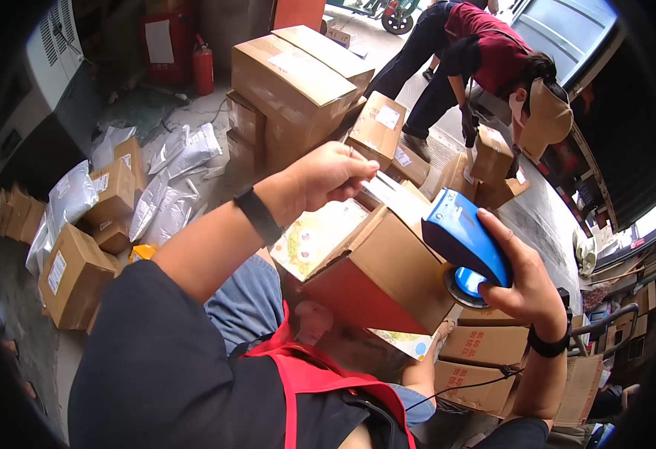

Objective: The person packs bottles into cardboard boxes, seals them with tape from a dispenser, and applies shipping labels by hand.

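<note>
My left hand (pixel 333 174) pinches the edge of a white paper slip (pixel 387 191) above a brown cardboard box (pixel 387 258). In my right hand (pixel 521 275) is a blue handheld device (pixel 465 230), its upper end near the slip; whether it is a printer or a scanner I cannot tell. A round part, blue in the middle with a dark rim, sits beside its lower end. The brown box stands tilted in front of me, its near side red. A white printed carton (pixel 328 230) lies under and beside it.
Stacked cardboard boxes (pixel 300 73) stand ahead. Silver mailing bags (pixel 179 151) and a labelled box (pixel 67 280) lie to the left. A fire extinguisher (pixel 203 66) stands behind. A co-worker in a cap (pixel 485 45) bends over boxes. More cartons (pixel 476 345) are at the right.
</note>
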The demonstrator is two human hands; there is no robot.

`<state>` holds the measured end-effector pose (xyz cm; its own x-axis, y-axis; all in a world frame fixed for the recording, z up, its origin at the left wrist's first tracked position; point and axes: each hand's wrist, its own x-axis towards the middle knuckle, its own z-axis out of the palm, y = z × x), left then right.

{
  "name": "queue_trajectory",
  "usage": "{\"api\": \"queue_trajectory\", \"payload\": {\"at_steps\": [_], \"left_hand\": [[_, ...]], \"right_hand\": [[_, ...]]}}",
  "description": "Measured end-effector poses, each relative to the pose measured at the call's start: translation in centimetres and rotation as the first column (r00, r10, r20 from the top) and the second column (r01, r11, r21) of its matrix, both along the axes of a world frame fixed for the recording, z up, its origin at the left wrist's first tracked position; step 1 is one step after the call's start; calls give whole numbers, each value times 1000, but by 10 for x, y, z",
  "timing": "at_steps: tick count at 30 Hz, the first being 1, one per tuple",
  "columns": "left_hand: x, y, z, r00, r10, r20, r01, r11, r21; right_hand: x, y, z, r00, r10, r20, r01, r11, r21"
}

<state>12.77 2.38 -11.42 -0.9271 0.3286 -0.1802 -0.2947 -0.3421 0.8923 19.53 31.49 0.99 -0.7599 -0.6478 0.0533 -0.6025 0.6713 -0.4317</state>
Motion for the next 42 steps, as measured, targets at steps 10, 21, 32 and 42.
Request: {"api": "queue_trajectory", "payload": {"at_steps": [10,21,32,42], "left_hand": [[22,44,-83,992,3,-128,-13,997,-77],[17,66,-42,899,-192,-394,31,924,-381],[18,54,-8,907,-302,-293,54,774,-631],[-51,-149,-60,1000,-16,21,24,882,-471]], "right_hand": [[-9,-10,3,997,-33,68,23,991,135],[-1,7,1,999,18,29,-20,999,46],[59,128,-95,981,-187,55,189,981,-48],[-55,-83,-143,992,-32,126,74,936,-344]]}}
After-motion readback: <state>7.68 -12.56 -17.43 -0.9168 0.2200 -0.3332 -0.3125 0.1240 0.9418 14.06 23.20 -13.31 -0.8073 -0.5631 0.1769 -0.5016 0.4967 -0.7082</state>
